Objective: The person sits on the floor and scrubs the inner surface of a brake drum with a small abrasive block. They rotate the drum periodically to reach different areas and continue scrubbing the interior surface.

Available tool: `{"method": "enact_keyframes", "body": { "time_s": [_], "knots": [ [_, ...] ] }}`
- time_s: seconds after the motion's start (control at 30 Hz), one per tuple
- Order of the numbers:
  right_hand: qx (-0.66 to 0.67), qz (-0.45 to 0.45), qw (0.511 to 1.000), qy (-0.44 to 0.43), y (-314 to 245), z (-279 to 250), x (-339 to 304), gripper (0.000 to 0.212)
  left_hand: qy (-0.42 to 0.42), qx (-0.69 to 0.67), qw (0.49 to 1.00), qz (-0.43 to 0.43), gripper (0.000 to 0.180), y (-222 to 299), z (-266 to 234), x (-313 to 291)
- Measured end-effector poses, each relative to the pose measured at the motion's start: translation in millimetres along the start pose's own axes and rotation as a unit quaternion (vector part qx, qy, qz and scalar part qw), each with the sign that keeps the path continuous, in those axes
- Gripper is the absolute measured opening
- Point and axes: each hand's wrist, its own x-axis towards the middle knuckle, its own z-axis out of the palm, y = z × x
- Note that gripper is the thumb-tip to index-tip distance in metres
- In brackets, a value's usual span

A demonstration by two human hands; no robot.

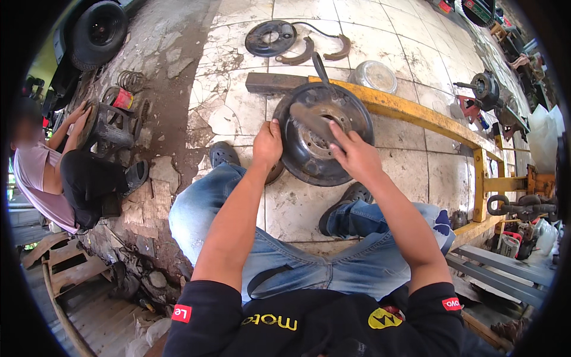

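Observation:
A round black brake backing plate is tilted up in front of me, against the yellow steel frame. My left hand is closed on its left rim, thumb along the edge and the other fingers partly hidden. My right hand is closed on a brown brush, which lies across the plate's centre hole. What the brush's underside touches is hidden. Past the plate lie a second backing plate with a black cable and two curved brake shoes. Behind the held plate, a dark handle-like strip sticks up.
The yellow steel frame runs from mid-floor to the right. A round clear-and-silver container stands behind it. At left a seated co-worker has both hands on a round part. A hub assembly sits at far right; a tyre is far left.

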Motion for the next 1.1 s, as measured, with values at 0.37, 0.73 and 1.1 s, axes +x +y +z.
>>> {"method": "enact_keyframes", "body": {
  "time_s": [0.37,0.73,1.1],
  "knots": [
    [-0.051,-0.048,0.997,0.032,60,-33,-8,0.055,-0.029,0.029,0.999,-0.019,0.049,9,-3,0],
    [-0.017,0.038,0.999,-0.025,112,-46,-12,0.057,-0.026,0.038,0.999,-0.011,0.048,11,4,5],
    [0.130,0.117,0.985,-0.002,76,-19,-14,0.065,-0.019,0.038,0.999,-0.015,0.048,14,9,13]
  ]
}}
